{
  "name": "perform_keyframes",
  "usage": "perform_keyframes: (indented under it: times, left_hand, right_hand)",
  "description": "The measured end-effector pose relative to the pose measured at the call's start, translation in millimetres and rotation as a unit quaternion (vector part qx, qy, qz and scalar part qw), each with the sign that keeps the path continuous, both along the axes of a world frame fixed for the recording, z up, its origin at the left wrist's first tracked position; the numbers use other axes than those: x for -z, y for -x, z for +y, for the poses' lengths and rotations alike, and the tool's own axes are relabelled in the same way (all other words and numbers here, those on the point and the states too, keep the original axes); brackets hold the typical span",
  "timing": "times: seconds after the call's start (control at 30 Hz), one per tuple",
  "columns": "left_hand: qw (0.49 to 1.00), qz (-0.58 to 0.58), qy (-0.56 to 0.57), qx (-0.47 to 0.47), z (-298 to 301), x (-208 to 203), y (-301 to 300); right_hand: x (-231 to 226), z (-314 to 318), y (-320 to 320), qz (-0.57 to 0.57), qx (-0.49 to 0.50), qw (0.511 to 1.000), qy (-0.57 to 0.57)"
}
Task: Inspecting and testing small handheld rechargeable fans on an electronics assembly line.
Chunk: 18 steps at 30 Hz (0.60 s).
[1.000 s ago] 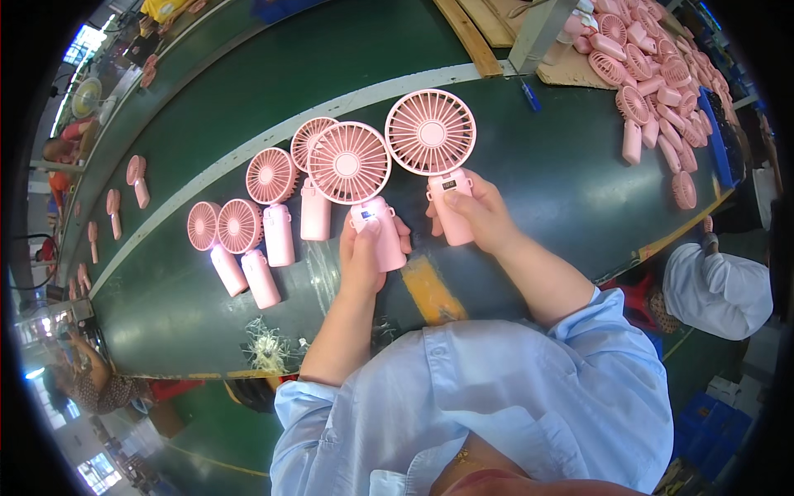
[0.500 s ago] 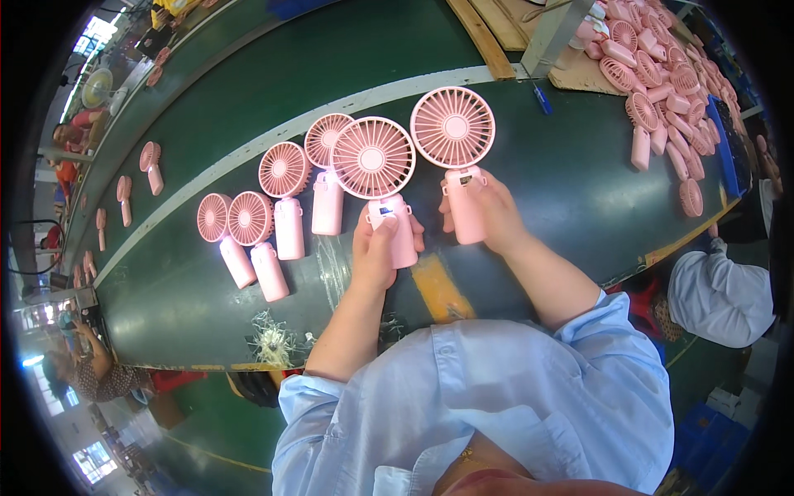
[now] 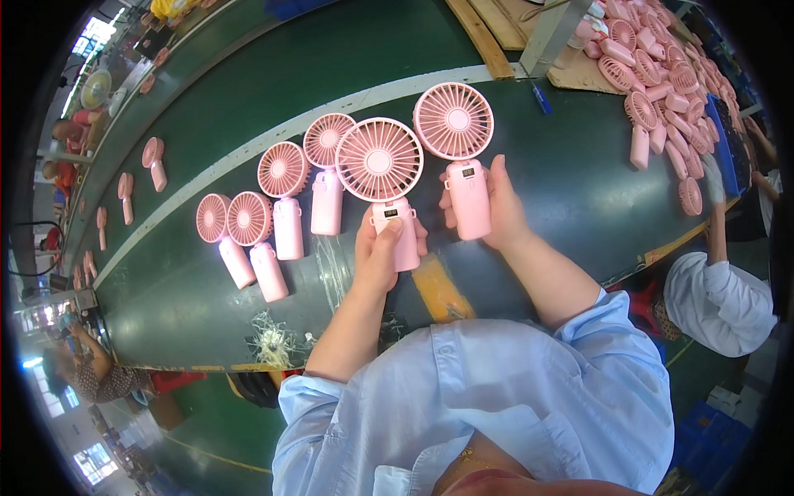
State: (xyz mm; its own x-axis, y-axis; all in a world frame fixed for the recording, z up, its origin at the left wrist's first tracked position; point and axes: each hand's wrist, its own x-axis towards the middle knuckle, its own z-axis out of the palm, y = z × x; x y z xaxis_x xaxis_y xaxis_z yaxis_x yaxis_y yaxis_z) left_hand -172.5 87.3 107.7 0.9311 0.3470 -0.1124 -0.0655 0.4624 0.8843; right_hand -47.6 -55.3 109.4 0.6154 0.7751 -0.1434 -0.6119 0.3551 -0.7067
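Observation:
My left hand [image 3: 375,255] is wrapped around the handle of a pink handheld fan [image 3: 404,249], thumb lying on its front just below a small dark display. A second pink handheld fan [image 3: 470,207] rests in my right hand [image 3: 507,208], its handle between the fingers on one side and the raised thumb on the other. This fan's display also faces me. The two round grilles stand side by side, nearly touching. Left of them, several more pink fans [image 3: 288,227] lie on the dark green work surface [image 3: 182,289], one partly behind the left-hand fan's grille.
A large heap of pink fans [image 3: 653,74] fills the far right, beside a blue bin [image 3: 728,145]. A co-worker's arm [image 3: 716,236] reaches toward it. A blue pen-like object [image 3: 542,99] lies near a metal post [image 3: 554,41]. Spaced fans [image 3: 154,164] lie beyond the pale strip.
My right thumb has lifted off the front of its fan, uncovering the display. The left-hand fan has shifted slightly right. At the right, a co-worker's arm has stretched toward the heap.

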Motion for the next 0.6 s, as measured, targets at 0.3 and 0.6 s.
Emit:
perform_keyframes:
  times: [0.3, 0.6]
  left_hand:
    - [1.000, 0.019, 0.012, 0.016, 1.1, -0.6, 1.0]
    - [0.999, 0.003, -0.010, -0.046, -5.8, -4.7, 0.2]
  right_hand:
    - [-0.6, 1.3, -1.9, 0.069, -0.022, 0.996, -0.046]
    - [-1.6, 6.3, 5.2, 0.074, 0.017, 0.997, -0.021]
